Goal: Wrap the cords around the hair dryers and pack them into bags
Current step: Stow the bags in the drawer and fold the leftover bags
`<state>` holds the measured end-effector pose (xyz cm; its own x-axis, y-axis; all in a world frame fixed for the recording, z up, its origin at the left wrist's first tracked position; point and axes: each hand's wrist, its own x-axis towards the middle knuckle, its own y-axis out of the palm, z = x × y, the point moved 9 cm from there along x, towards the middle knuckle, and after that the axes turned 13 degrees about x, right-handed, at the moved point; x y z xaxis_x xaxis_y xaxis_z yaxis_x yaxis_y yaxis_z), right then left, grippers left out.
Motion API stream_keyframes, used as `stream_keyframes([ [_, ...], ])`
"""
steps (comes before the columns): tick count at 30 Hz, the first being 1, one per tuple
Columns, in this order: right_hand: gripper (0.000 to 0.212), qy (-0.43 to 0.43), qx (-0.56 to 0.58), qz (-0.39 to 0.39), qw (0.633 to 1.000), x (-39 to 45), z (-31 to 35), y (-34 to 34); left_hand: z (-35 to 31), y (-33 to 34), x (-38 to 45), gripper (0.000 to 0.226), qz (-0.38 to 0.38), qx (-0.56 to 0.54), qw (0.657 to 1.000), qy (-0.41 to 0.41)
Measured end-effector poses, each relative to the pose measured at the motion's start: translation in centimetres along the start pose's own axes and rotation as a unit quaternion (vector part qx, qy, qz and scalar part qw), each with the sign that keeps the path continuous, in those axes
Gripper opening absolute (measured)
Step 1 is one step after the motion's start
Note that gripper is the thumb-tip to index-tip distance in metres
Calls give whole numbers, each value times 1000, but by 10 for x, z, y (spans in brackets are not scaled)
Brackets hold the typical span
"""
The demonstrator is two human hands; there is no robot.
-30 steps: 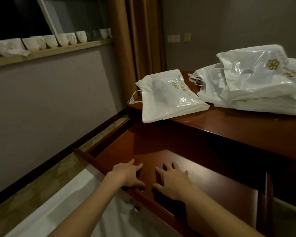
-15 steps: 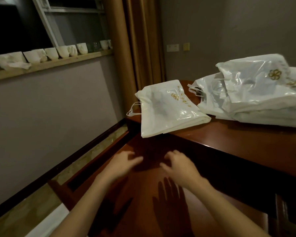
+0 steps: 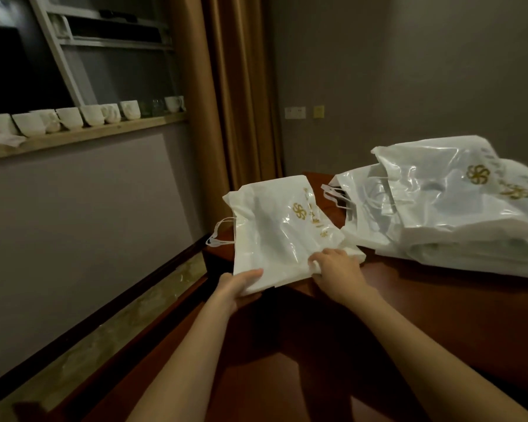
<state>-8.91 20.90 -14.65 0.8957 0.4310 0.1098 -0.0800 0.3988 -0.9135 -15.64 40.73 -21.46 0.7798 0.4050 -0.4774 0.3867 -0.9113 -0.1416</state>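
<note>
Hands on near edge of white bag [image 3: 275,226] at left end of dark wooden table [image 3: 439,300]; left hand [image 3: 238,284] gripping near-left corner, right hand [image 3: 336,269] pinching near edge, likely for lifting; more bags [image 3: 454,208] heaped far right; no hair dryer plainly visible.

Glossy white plastic bag [image 3: 275,229]; polished dark wood table [image 3: 439,315]; glazed ceramic cups [image 3: 70,117].

left hand [image 3: 237,284] grips white bag [image 3: 282,229] | right hand [image 3: 339,269] grips it
</note>
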Motion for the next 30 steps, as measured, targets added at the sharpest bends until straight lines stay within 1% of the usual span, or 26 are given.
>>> stream_keyframes([
  [2,25,-10,-29,-18,999,1,4,4,3,2,2,59,-1,-16,1000,-1],
  [5,21,-22,-24,-28,999,-4,7,6,9,0,1,61,4,-21,1000,-1],
  [8,18,-37,-30,-18,999,-14,15,7,15,-5,-8,54,19,6,1000,0],
  [10,16,-45,-40,-9,998,-23,21,8,19,-13,-15,54,41,40,998,-7],
  [13,12,-56,-59,35,996,-40,38,4,21,-30,-28,60,69,138,988,-13],
  [15,11,-50,-66,91,992,-49,49,-2,18,-43,-30,68,60,187,980,-5],
  [16,12,-46,-48,124,990,-52,53,-4,13,-51,-31,70,40,201,979,3],
  [17,16,-38,-7,161,986,-53,55,-7,5,-59,-33,72,6,212,977,16],
  [18,23,-27,55,194,979,-51,55,-9,-6,-70,-33,73,-50,230,971,39],
  [19,30,-19,132,206,969,-47,55,-14,-21,-82,-35,71,-119,262,955,72],
  [20,35,-13,199,180,963,-39,54,-24,-38,-89,-38,68,-179,297,931,114],
  [21,40,-9,244,124,962,-29,50,-36,-54,-88,-41,63,-217,324,907,159],
  [22,45,-1,264,55,963,-18,42,-47,-68,-80,-46,58,-230,345,887,204],
  [23,50,14,274,2,962,-8,33,-52,-78,-67,-50,54,-224,369,869,244],
  [24,55,38,287,-26,957,0,21,-49,-85,-49,-50,53,-202,392,855,273],
  [25,62,68,305,-35,949,8,9,-40,-89,-29,-49,55,-174,412,847,288],
  [27,86,128,370,-38,919,23,-22,-17,-89,3,-38,65,-119,431,845,292],
  [28,103,146,389,-47,908,37,-43,-1,-87,14,-31,71,-99,433,848,290],
  [29,118,170,392,-50,903,43,-54,6,-85,22,-23,79,-80,431,853,283],
  [30,126,194,383,-51,902,39,-51,2,-81,26,-14,89,-66,427,861,268],
])
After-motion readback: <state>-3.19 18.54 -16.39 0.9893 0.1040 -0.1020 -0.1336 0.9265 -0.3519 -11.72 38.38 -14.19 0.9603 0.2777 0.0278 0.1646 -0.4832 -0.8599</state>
